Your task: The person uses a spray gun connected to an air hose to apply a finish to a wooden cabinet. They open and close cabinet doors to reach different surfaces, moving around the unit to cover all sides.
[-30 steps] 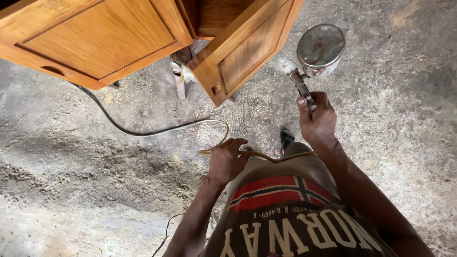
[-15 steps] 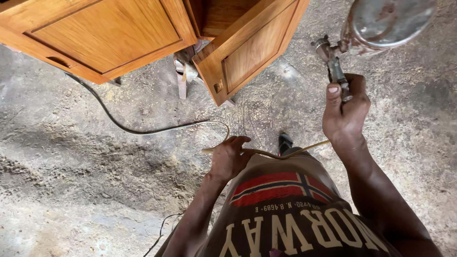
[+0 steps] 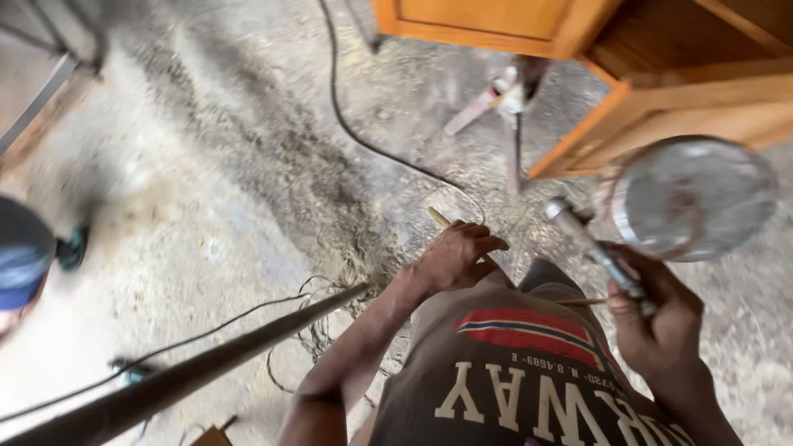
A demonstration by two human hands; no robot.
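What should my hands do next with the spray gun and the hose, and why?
Probably steady the silver metal spray gun with its round cup in the right hand and turn it back toward the orange wooden cabinet. The left hand grips the thin tan hose, which could be drawn aside, since the picture is blurred from movement.

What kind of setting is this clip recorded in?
Probably a woodworking or furniture-finishing workshop: an unfinished wooden cabinet stands on a rough, dusty concrete floor, a black cable trails across it, and the right hand holds a spray gun with a metal cup.
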